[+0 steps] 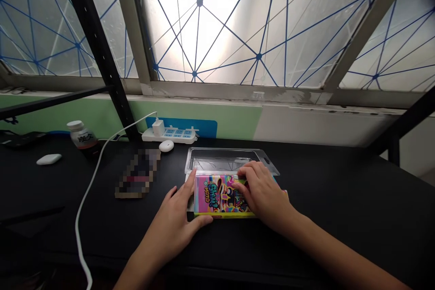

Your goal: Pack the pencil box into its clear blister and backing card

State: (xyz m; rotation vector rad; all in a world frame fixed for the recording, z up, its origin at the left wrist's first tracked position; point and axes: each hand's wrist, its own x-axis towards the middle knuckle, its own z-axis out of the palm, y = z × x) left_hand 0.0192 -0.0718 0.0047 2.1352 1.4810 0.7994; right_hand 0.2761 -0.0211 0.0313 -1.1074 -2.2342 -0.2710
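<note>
"Left hand [173, 219], what's it doing?"
"Gripping a pink printed box [220, 195], thumb along the side, fingers under the near edge."
"And the right hand [263, 192]?"
"Gripping it too, fingers bent over the top."
"Where's the box?"
"Lower centre, over the near edge of a clear plastic tray [224, 156] on a black table [340, 217]."

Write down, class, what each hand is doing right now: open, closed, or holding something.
Left hand: closed around the left end of a colourful printed box, holding it.
Right hand: curved over the box's top, holding it too.
</note>
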